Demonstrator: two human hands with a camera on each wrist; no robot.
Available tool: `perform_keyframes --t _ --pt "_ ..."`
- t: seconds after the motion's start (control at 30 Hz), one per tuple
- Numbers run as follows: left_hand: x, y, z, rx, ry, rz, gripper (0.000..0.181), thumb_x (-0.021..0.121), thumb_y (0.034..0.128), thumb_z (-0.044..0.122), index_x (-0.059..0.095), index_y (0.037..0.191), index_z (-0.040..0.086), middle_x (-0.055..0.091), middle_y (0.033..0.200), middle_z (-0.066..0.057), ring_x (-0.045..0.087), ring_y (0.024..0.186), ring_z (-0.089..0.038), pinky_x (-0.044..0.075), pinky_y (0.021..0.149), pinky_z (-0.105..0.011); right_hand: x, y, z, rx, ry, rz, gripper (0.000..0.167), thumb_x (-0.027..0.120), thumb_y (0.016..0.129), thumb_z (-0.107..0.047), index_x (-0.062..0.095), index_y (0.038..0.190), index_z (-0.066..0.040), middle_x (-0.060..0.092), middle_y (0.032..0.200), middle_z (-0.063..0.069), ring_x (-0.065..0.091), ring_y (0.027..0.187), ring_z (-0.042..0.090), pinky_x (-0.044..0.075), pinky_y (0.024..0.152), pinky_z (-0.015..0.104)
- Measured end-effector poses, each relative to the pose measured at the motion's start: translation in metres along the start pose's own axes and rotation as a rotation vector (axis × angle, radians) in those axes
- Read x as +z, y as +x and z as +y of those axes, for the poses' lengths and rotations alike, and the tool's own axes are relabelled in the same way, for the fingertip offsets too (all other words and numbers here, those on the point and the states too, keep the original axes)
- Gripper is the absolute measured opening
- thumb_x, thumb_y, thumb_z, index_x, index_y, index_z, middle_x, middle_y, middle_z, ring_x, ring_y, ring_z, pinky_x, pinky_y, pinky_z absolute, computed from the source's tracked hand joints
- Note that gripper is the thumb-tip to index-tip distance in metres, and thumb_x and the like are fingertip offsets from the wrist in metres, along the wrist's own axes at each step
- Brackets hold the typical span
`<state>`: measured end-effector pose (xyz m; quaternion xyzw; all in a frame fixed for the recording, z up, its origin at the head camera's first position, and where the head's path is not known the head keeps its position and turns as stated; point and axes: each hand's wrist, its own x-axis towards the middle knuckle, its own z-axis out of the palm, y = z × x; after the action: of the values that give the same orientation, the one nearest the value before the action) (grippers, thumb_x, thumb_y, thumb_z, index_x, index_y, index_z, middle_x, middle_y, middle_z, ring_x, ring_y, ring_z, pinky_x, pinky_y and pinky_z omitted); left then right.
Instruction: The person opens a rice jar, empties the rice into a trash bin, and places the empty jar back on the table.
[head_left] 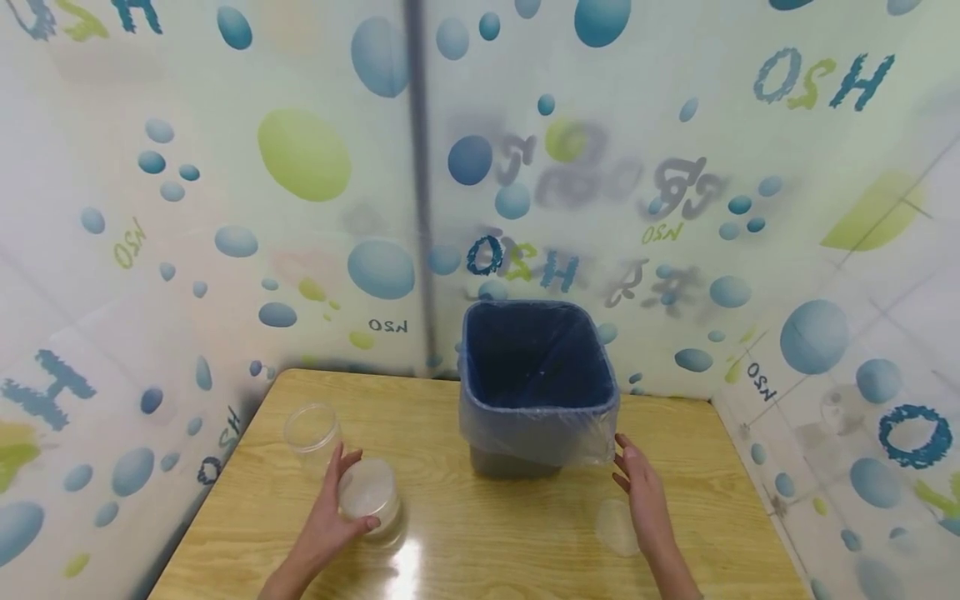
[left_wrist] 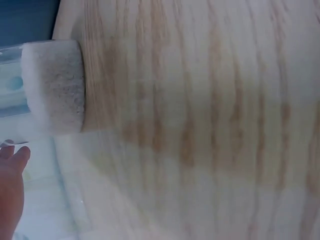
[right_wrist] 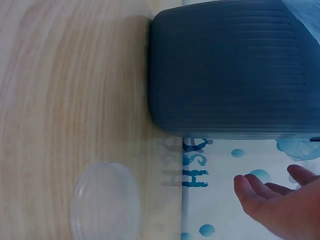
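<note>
From the head, the left hand (head_left: pixel 326 518) curved wide around a clear jar (head_left: pixel 369 492) on the table (head_left: pixel 465 550), a second jar (head_left: pixel 311 429) behind it, while the right hand (head_left: pixel 647 496), fingers loosely bent around nothing, hung just beside the lined bin (head_left: pixel 517 462). The left wrist view alone showed a rough-sided white layer (left_wrist: pixel 57 87) at the clear jar's bottom. The right wrist view revealed the bin's ribbed side, near a clear disc (right_wrist: pixel 105 205).

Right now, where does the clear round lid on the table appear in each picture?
Head: the clear lid lies lower right, by the right hand.
Left wrist: not in it.
Right wrist: bottom, left of centre.
Shared landmark: the wooden table, in all three views.
</note>
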<state>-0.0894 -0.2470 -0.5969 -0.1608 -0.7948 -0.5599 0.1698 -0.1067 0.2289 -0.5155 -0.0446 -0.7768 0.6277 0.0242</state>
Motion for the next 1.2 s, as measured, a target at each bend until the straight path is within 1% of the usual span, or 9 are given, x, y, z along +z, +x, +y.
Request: perform_keyframes --t 0.1,0.2,0.27,0.37,0.43,0.5,0.83,1.03,1.2 --pt "0.001 -0.003 -0.001 -0.033 0.021 0.004 0.133 0.096 0.0611 0.012 0.012 0.164 0.002 0.047 0.149 -0.024 0.041 0.133 0.005 0.031 0.104 -0.009 0.001 -0.002 0.003 -0.007 -0.010 -0.002 0.064 0.024 0.114 -0.042 0.033 0.158 0.003 0.033 0.164 0.023 0.042 0.141 0.038 0.046 0.095 0.014" --pt "0.002 -0.006 -0.001 -0.097 0.070 0.002 0.134 0.098 0.0556 0.007 0.016 0.162 -0.003 0.046 0.147 -0.033 0.041 0.129 0.007 0.027 0.103 -0.006 0.000 -0.002 0.005 -0.007 -0.012 -0.002 0.064 0.023 0.114 -0.042 0.033 0.158 0.003 0.033 0.164 0.023 0.043 0.141 0.036 0.046 0.096 0.015" --pt "0.003 -0.008 0.000 -0.147 0.113 -0.001 0.132 0.099 0.0533 0.007 0.021 0.160 -0.004 0.048 0.145 -0.035 0.046 0.127 -0.001 0.027 0.101 -0.007 0.000 -0.002 0.005 -0.006 -0.013 -0.002 0.064 0.023 0.114 -0.042 0.034 0.158 0.002 0.033 0.164 0.023 0.043 0.141 0.035 0.046 0.096 0.015" --pt "0.004 -0.010 -0.001 -0.197 0.177 -0.014 0.127 0.101 0.0540 0.011 0.028 0.157 -0.005 0.053 0.141 -0.034 0.056 0.123 -0.022 0.037 0.100 -0.015 0.000 -0.003 0.005 -0.005 -0.014 -0.002 0.063 0.023 0.114 -0.041 0.034 0.158 0.002 0.033 0.163 0.023 0.043 0.141 0.035 0.046 0.095 0.015" --pt "0.005 -0.011 -0.003 -0.200 0.184 -0.020 0.123 0.101 0.0544 0.011 0.031 0.154 -0.007 0.057 0.138 -0.031 0.059 0.118 -0.037 0.043 0.099 -0.024 0.000 -0.003 0.005 -0.003 -0.014 -0.002 0.063 0.023 0.114 -0.041 0.034 0.158 0.002 0.033 0.163 0.023 0.043 0.141 0.035 0.046 0.095 0.014" --pt "0.006 -0.011 -0.005 -0.191 0.178 -0.024 0.119 0.101 0.0545 0.010 0.034 0.151 -0.009 0.059 0.134 -0.029 0.060 0.115 -0.043 0.048 0.098 -0.033 0.000 -0.003 0.005 0.001 -0.012 -0.004 0.063 0.023 0.114 -0.041 0.034 0.158 0.002 0.033 0.164 0.023 0.043 0.141 0.034 0.046 0.095 0.014" --pt "0.009 -0.017 -0.017 -0.208 0.158 -0.034 0.103 0.100 0.0569 0.007 0.045 0.142 -0.007 0.065 0.126 -0.020 0.063 0.110 -0.031 0.051 0.095 -0.035 0.000 -0.004 0.006 0.027 -0.003 -0.018 0.065 0.021 0.114 -0.043 0.031 0.160 0.002 0.031 0.165 0.022 0.039 0.144 0.038 0.044 0.097 0.015" --pt "0.010 -0.016 -0.015 -0.297 0.191 -0.043 0.095 0.099 0.0620 0.014 0.049 0.140 -0.004 0.067 0.123 -0.018 0.064 0.110 -0.032 0.052 0.093 -0.037 -0.001 -0.005 0.009 0.037 -0.007 -0.022 0.065 0.021 0.114 -0.044 0.030 0.161 0.001 0.030 0.166 0.021 0.038 0.145 0.036 0.043 0.098 0.015" --pt "0.014 -0.013 -0.015 -0.309 0.172 -0.043 0.089 0.099 0.0639 0.016 0.052 0.137 -0.003 0.068 0.120 -0.015 0.065 0.107 -0.028 0.053 0.092 -0.036 -0.002 -0.006 0.010 0.032 -0.006 -0.020 0.064 0.022 0.114 -0.043 0.031 0.160 0.002 0.029 0.166 0.021 0.038 0.145 0.037 0.043 0.096 0.014"
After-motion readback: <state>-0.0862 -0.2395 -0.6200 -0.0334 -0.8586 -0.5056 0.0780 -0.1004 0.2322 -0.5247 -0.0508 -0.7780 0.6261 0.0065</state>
